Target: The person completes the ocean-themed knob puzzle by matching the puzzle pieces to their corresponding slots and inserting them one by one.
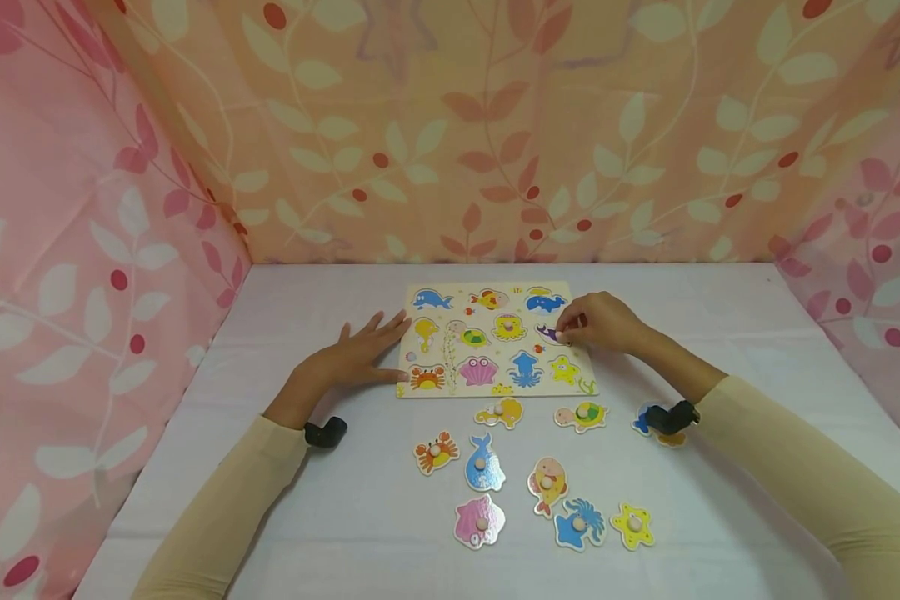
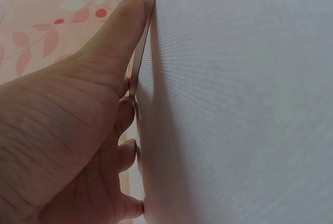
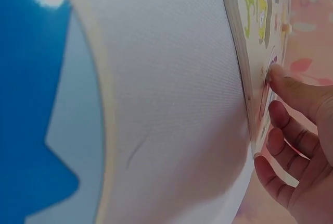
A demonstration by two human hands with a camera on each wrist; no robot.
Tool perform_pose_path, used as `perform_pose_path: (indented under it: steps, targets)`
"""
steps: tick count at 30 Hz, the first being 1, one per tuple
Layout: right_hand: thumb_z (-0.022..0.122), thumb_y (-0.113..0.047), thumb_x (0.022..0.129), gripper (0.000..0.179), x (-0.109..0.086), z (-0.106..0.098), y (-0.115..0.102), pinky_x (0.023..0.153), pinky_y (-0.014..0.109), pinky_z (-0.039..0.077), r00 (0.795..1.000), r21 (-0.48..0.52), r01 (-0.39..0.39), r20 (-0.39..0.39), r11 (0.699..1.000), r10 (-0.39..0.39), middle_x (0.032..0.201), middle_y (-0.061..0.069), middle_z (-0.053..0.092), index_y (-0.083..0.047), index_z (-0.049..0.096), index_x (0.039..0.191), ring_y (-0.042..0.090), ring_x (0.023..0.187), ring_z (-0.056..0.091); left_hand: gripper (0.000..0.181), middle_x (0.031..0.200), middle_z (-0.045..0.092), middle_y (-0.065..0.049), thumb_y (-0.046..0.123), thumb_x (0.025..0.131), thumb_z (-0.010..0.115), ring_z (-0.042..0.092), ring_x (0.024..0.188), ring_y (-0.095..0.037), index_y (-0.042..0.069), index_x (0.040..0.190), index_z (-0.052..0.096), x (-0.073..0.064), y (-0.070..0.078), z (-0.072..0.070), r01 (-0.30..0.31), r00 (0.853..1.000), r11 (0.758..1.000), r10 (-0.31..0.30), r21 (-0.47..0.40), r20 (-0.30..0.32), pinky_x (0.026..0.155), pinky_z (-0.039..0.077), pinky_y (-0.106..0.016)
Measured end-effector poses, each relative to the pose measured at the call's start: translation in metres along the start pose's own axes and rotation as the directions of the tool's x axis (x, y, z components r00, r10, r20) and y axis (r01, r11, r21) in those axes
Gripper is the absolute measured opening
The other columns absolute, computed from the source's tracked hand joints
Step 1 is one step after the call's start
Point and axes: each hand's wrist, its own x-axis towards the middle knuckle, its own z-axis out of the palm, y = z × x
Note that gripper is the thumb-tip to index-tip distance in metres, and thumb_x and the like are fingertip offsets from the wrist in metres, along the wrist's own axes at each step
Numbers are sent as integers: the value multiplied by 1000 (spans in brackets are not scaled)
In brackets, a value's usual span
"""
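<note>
Your left hand (image 1: 348, 358) lies with its fingers spread and touches the left edge of the puzzle board (image 1: 498, 350), probably so that the board does not slide on the white table (image 1: 330, 517). At the board's right side, the thumb and a finger of your right hand (image 1: 603, 321) seem to pinch the purple piece (image 1: 546, 332), likely by its knob, which they hide from view. The loose pieces (image 1: 487, 477) lie between you and the board, most with their knobs (image 1: 480, 464) upward, perhaps because in this way each one is easy to grasp.
</note>
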Motion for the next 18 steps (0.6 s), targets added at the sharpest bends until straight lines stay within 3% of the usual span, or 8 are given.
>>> perform_pose_path:
  steps: [9,18]
  targets:
    - [80,-22,90,16,-15,-8,5,70,34,47,999,-2,-17,-46,1000,17,89,1,70,-13,80,103,23,81,54,101,170,-1,6,65,89,65,-7,156,-32,29,164,9,2,-1,0,6,1000,1000,-6,7,7,115,-6,-72]
    - [77,-20,92,19,-57,-22,9,75,33,51,995,19,-22,-102,1000,24,102,4,75,-10,80,107,22,85,56,101,171,2,3,63,89,68,-6,156,-35,26,164,12,-2,4,-3,5,1000,1000,-5,-17,1,114,-6,-73]
